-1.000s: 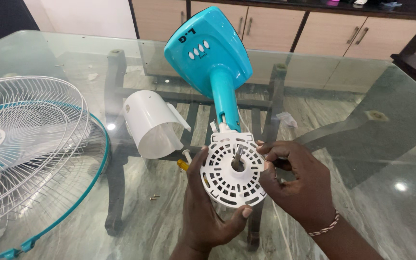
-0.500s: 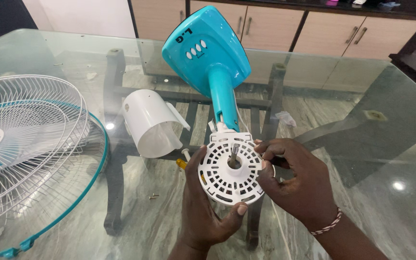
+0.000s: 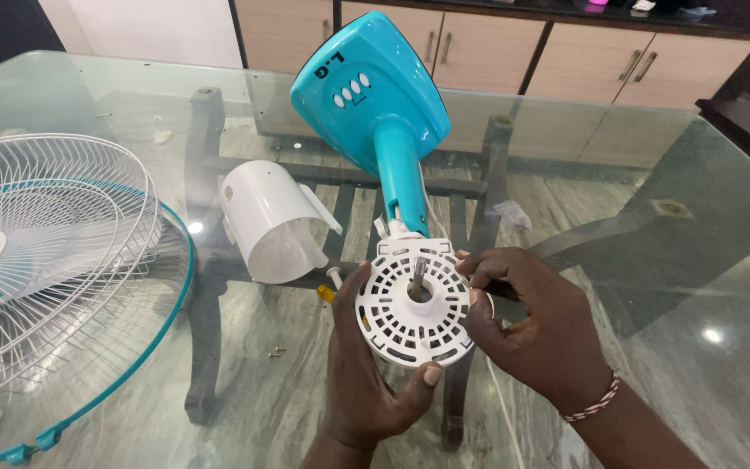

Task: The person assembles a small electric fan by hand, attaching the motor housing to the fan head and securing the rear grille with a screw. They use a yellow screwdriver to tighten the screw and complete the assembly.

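Note:
A turquoise table fan body [image 3: 375,95] lies on a glass table [image 3: 670,287], its base towards the far side. At the near end sits the round white slotted motor housing [image 3: 410,308] with a metal shaft [image 3: 419,271] sticking out of its middle. My left hand [image 3: 366,373] cups the housing from below and the left, thumb under its lower rim. My right hand [image 3: 527,326] grips the housing's right edge with fingertips pinched at the rim; a thin cord bracelet is on that wrist.
A white curved plastic cover [image 3: 273,221] lies left of the fan stem. White wire fan guards with a turquoise rim [image 3: 54,260] rest at the table's left. Small screws [image 3: 277,353] and a yellow-handled screwdriver [image 3: 330,291] lie near my left hand. Wooden cabinets stand behind.
Both hands and the housing have shifted slightly to the left and the housing has turned a little. The grip is unchanged.

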